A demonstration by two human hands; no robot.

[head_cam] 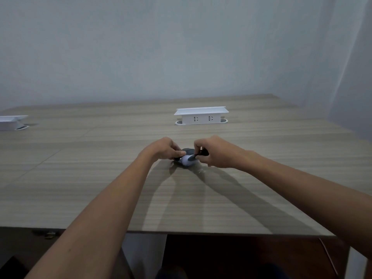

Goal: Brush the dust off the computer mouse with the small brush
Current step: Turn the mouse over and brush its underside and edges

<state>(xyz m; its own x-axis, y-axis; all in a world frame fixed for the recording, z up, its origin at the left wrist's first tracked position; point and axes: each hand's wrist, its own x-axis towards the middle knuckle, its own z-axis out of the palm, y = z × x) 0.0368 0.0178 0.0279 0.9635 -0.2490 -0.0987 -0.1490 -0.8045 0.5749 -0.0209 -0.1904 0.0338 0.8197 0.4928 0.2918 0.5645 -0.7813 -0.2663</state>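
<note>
- Left hand (164,150) clamped on mouse (186,161), table (100,188) centre, 6 o'clock of socket box (201,116).
- Right hand (213,153) closed round brush (198,156), bristles on mouse.
- Likely light, slippery: pin by sides.

Both forearms bare, no sleeves visible; hands (167,150) bare, ungloved; no rings or watch seen.

head view, looking down over desk (80,188)

Dim, soft focus; arm shadows on desk (100,178); wide-angle edge distortion.
</note>
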